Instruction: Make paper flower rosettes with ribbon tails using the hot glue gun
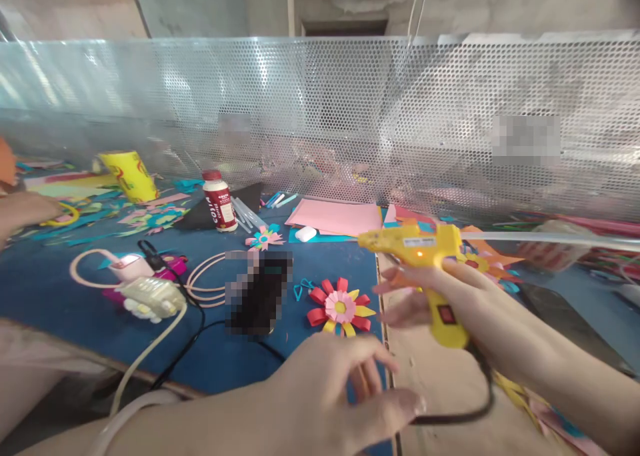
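In the head view my right hand grips a yellow hot glue gun with a lit orange light. Its nozzle points left, and a long clear glue stick runs out of its back. My left hand hovers low in the middle, fingers bent but apart, with nothing visible between them. Just beyond it lies a paper flower with red and yellow loop petals and a pink centre. The glue gun's black cord curves down past my left thumb.
A phone, a power strip with chargers and cables lie to the left. Behind are a coffee bottle, pink paper and a smaller paper flower. Cardboard covers the right side. Another person's hand holds yellow scissors.
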Tool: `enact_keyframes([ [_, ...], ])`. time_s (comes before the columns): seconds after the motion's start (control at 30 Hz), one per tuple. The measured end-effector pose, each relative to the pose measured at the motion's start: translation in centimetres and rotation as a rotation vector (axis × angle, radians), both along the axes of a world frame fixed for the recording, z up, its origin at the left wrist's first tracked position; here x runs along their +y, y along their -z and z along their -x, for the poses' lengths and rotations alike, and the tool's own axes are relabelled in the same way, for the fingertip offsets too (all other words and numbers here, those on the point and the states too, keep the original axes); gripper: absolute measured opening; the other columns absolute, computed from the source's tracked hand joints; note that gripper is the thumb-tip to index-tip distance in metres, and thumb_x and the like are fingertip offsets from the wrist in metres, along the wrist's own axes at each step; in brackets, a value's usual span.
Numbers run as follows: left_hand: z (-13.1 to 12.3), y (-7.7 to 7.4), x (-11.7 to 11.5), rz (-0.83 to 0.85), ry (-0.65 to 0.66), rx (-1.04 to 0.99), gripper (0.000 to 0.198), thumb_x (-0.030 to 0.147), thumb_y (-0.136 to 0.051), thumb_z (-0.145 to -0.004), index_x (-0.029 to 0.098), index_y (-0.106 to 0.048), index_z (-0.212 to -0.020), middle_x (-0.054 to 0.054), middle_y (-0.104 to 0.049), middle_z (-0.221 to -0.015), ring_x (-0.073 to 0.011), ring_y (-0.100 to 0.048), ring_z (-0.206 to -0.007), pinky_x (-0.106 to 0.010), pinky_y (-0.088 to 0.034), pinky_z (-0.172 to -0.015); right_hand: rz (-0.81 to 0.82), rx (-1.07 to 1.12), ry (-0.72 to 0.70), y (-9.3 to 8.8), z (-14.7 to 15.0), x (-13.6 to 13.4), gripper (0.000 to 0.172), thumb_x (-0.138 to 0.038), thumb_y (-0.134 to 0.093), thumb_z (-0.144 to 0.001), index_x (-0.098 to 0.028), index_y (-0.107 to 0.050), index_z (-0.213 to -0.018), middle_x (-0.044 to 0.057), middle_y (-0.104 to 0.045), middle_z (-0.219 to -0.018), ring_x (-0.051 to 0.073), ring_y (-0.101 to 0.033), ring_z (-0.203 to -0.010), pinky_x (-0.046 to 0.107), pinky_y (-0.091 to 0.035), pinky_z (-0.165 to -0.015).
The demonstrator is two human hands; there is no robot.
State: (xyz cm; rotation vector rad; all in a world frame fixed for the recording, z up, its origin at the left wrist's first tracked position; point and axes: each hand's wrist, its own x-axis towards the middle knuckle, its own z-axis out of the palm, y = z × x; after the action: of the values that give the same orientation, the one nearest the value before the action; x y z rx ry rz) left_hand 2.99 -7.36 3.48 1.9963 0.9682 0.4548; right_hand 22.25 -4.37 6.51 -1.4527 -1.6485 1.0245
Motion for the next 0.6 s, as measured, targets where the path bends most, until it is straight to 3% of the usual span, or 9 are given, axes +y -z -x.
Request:
enact_keyframes([
  [0.07,-0.3,-0.8,0.6,0.137,-0.015,-0.189,0.041,0.053,-0.047,-0.084,0.020,-0.057,-0.106,-0.005,-0.066,-0.095,-0.0177,-0.064,-0.082,-0.025,-0.047,-0.065,0.084,0.211,0.012,-0.1,1.9,1.0,0.037,-0.053,-0.056,-0.079,-0.022,-0.064,-0.098,0.005,-0.070,-0.090,0.021,-0.067,-0.080,0.032,-0.054,-0.069],
  [0.13,-0.9,-1.0,1.4,0.195,-0.047,-0.359,0.040,0.051,-0.046,-0.086,0.017,-0.055,-0.105,-0.006,-0.064,-0.094,-0.0171,-0.062,-0.083,-0.026,-0.048,-0.068,0.156,0.330,-0.046,-0.3,3.9,2.0,0.038,-0.054,-0.056,-0.078,-0.021,-0.064,-0.095,0.006,-0.068,-0.096,0.022,-0.066,-0.081,0.036,-0.054,-0.074],
  [0.23,-1.4,-0.8,2.6,0.256,-0.110,-0.591,0.039,0.049,-0.043,-0.088,0.016,-0.049,-0.108,-0.004,-0.061,-0.080,-0.0139,-0.060,-0.066,-0.025,-0.047,-0.059,0.199,0.367,-0.174,-0.6,6.5,3.5,0.045,-0.060,-0.052,-0.078,-0.020,-0.062,-0.097,0.009,-0.067,-0.095,0.023,-0.065,-0.077,0.038,-0.054,-0.069],
  [0.33,-0.8,-0.7,3.5,0.340,-0.228,-0.672,0.038,0.050,-0.043,-0.087,0.018,-0.046,-0.107,0.001,-0.056,-0.065,-0.0107,-0.053,-0.050,-0.022,-0.042,-0.047,0.109,0.366,-0.299,-0.6,8.0,5.0,0.048,-0.061,-0.043,-0.084,-0.022,-0.057,-0.107,0.007,-0.066,-0.099,0.021,-0.063,-0.088,0.035,-0.052,-0.077],
  [0.47,3.3,-1.4,6.1,0.182,-0.481,-0.429,0.044,0.057,-0.043,-0.081,0.017,-0.048,-0.100,0.002,-0.051,-0.060,-0.0103,-0.047,-0.042,-0.020,-0.034,-0.039,0.170,0.175,-0.413,-0.2,7.7,6.0,0.059,-0.063,-0.025,-0.088,-0.018,-0.056,-0.110,0.010,-0.064,-0.104,0.020,-0.062,-0.089,0.035,-0.051,-0.077],
  [0.5,5.0,-1.8,7.1,0.067,-0.566,-0.267,0.047,0.060,-0.038,-0.081,0.017,-0.048,-0.097,0.001,-0.051,-0.061,-0.0110,-0.048,-0.044,-0.021,-0.035,-0.039,0.182,0.128,-0.405,-0.2,7.3,5.9,0.058,-0.062,-0.028,-0.088,-0.017,-0.057,-0.109,0.011,-0.063,-0.105,0.020,-0.062,-0.086,0.035,-0.051,-0.075],
  [0.6,10.7,-3.3,10.0,-0.019,-0.656,-0.018,0.048,0.058,-0.038,-0.080,0.013,-0.052,-0.087,0.004,-0.042,-0.048,-0.0091,-0.038,-0.037,-0.019,-0.024,-0.036,0.172,-0.015,-0.373,-0.1,5.3,4.7,0.042,-0.052,-0.043,-0.087,-0.016,-0.063,-0.095,0.010,-0.065,-0.097,0.018,-0.061,-0.074,0.029,-0.050,-0.062],
])
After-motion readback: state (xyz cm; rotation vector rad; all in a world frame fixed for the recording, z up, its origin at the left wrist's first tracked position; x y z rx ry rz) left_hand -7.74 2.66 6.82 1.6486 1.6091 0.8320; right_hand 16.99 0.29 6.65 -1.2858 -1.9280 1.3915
